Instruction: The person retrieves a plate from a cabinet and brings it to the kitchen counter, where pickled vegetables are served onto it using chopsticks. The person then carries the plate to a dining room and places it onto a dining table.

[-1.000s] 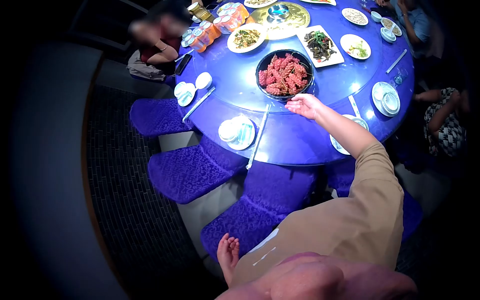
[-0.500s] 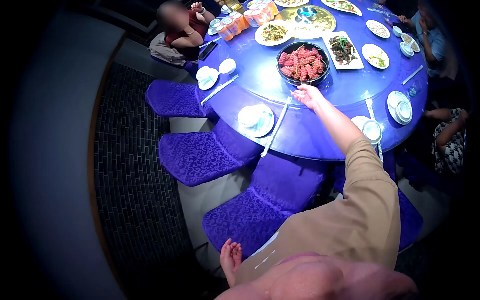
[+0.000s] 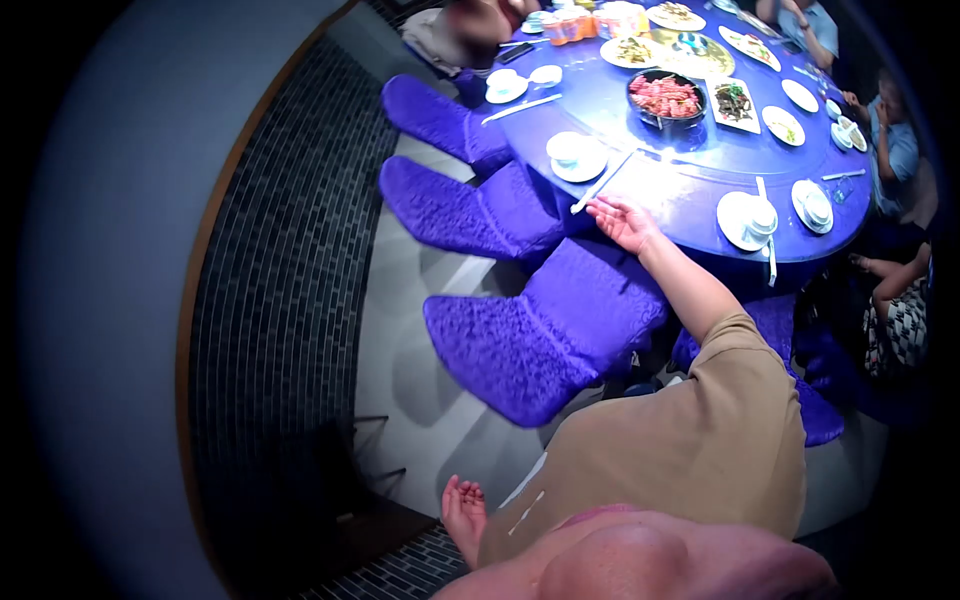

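Note:
My right hand is open, palm partly up, at the near edge of the round blue table. Its fingertips are close to the lower end of a wrapped pair of chopsticks; whether they touch cannot be made out. Beyond it, a black bowl of red, bumpy clustered food sits on the glass turntable. A plate with a white bowl stands left of the chopsticks. Low beside my body, my left hand hangs with its fingers loosely curled and apart, holding nothing.
Purple covered chairs line the near and left sides. More dishes, such as a rectangular plate, and orange cans stand on the table. Place settings lie to the right. People sit at the upper left and right.
My right hand has drawn back from beside the black bowl to the table's near edge. The view has shifted, so the table appears farther up and right. My left hand stays low.

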`<state>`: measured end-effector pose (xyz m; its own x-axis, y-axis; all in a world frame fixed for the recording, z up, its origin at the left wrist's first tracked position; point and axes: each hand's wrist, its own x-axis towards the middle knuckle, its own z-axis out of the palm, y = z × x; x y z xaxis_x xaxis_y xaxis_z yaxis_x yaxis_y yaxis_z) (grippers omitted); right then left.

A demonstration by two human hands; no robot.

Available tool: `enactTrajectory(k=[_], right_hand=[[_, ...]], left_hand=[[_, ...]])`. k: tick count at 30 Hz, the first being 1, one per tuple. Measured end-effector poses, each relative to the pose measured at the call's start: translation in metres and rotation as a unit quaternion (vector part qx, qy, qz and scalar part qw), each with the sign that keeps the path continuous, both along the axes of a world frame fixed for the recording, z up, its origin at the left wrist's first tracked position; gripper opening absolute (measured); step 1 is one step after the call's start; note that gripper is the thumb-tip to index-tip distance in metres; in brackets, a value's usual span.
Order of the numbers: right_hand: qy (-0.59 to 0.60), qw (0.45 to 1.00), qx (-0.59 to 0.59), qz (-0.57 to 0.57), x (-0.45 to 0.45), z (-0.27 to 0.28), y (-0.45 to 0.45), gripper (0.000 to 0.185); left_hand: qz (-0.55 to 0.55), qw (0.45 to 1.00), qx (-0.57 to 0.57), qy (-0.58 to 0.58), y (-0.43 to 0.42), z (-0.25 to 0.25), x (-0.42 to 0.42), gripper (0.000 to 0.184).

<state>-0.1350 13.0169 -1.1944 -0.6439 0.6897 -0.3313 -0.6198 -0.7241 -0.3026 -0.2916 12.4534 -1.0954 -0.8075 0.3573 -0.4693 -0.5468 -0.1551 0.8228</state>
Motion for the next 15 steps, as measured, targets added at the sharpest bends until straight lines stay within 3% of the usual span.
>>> enactTrajectory(k=[4,7,12,15], right_hand=[[0.092,0.979,0.045,0.177,-0.048,0.065,-0.164,0.036],[0.163,0.916,0.088,0.355,-0.090,0.118,-0.294,0.039],[0.217,0.757,0.071,0.612,-0.148,0.144,-0.526,0.040],[0.172,0.626,0.057,0.759,-0.152,0.139,-0.662,0.040]], left_hand=[[0.095,0.995,0.030,0.017,-0.154,0.003,0.041,0.025],[0.202,0.977,0.058,0.038,-0.267,0.009,0.097,0.024],[0.457,0.880,0.058,0.114,-0.369,0.046,0.242,0.024],[0.527,0.838,0.074,0.120,-0.419,0.024,0.306,0.026]])
